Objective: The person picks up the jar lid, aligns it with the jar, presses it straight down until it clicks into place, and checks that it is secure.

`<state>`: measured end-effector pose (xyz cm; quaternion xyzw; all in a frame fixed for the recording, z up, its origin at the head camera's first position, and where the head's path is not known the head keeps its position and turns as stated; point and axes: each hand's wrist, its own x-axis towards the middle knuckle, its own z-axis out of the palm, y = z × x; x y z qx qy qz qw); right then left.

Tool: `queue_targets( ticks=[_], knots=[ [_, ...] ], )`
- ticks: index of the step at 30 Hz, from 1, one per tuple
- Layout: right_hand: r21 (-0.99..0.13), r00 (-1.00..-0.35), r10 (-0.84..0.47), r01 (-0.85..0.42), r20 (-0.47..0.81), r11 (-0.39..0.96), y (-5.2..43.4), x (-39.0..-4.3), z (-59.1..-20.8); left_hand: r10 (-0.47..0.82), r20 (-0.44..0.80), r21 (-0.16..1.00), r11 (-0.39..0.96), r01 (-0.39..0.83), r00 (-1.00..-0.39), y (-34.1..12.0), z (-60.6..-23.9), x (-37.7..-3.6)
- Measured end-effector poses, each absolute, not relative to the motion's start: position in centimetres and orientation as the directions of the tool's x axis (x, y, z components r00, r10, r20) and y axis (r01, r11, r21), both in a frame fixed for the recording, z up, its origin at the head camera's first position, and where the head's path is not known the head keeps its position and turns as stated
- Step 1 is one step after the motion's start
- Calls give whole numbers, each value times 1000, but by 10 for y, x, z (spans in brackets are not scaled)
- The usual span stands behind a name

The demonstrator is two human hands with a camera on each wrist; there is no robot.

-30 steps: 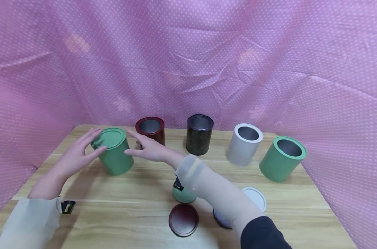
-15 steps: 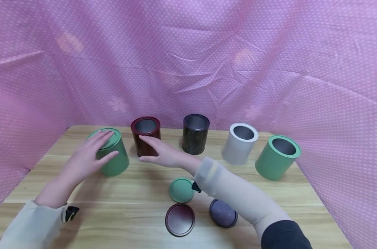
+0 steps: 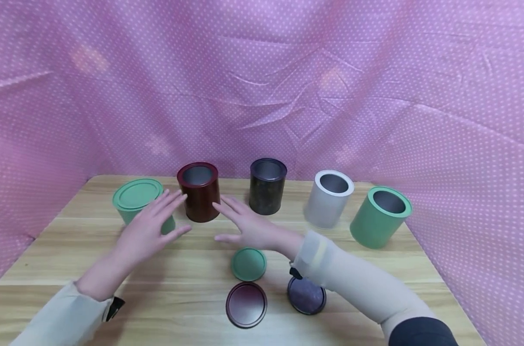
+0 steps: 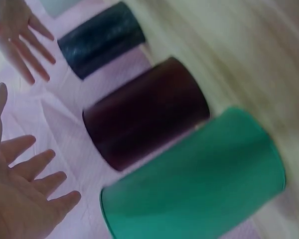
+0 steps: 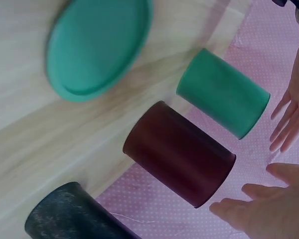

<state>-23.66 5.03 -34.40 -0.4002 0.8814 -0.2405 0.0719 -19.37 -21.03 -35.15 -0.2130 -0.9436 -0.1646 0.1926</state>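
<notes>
My left hand (image 3: 145, 235), fingers spread, hovers in front of the lidded green can (image 3: 136, 193) and covers part of its side. My right hand (image 3: 253, 228), with straight fingers, is held in the air opposite it, palm facing left. Between and behind the two hands stands the dark red can (image 3: 202, 204), its top uncovered and dark inside. In the left wrist view the left fingers (image 4: 42, 162) hold nothing and stay apart from the cans. Likewise, the right wrist view has bare right fingers (image 5: 234, 209) near the dark red can's rim.
Farther right stand an uncovered black can (image 3: 266, 194), a white can (image 3: 324, 209) and another green can (image 3: 376, 226). Loose lids lie on the wooden table (image 3: 180, 298): green (image 3: 249, 264), dark red (image 3: 246, 305) and dark purple (image 3: 306, 295). Pink dotted cloth (image 3: 262, 86) hangs behind.
Both hands have moved right, away from the lidded green can toward the dark red can. The view has shifted slightly. The white lid is now hidden behind the right forearm.
</notes>
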Motion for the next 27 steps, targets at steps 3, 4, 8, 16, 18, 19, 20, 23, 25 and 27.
queue_targets(
  ticks=[3, 4, 8, 16, 18, 19, 20, 23, 25, 27],
  knots=[
    [-462, -659, -747, -690, 82, 558, 59, -231, -350, 356, 436, 231, 844, 485, -827, -201, -359, -191],
    [-460, -660, -747, -689, 81, 559, 61, -229, -352, 362, 440, 231, 839, 493, -822, -198, -361, -190],
    [-458, -660, -746, -692, 88, 558, 73, -221, -359, 388, 459, 232, 816, 529, -799, -189, -371, -186],
    [-331, -652, -752, -733, 94, 594, 93, -204, -373, 439, 411, 240, 793, 559, -799, -172, -385, -175],
    [-300, -656, -750, -735, 85, 609, 97, -200, -377, 455, 398, 236, 788, 569, -796, -169, -388, -172],
    [-287, -657, -749, -736, 83, 613, 98, -197, -378, 464, 396, 232, 785, 575, -792, -168, -390, -171],
    [-274, -658, -749, -737, 84, 617, 99, -195, -379, 472, 397, 225, 781, 582, -787, -167, -392, -170],
    [-255, -645, -757, -753, 104, 607, 102, -190, -382, 492, 409, 199, 774, 601, -768, -165, -395, -169],
    [-260, -640, -760, -757, 111, 599, 105, -186, -383, 501, 407, 191, 771, 607, -764, -164, -398, -167],
    [-261, -634, -765, -761, 109, 594, 108, -181, -386, 512, 394, 184, 770, 611, -763, -163, -401, -165]
  ],
)
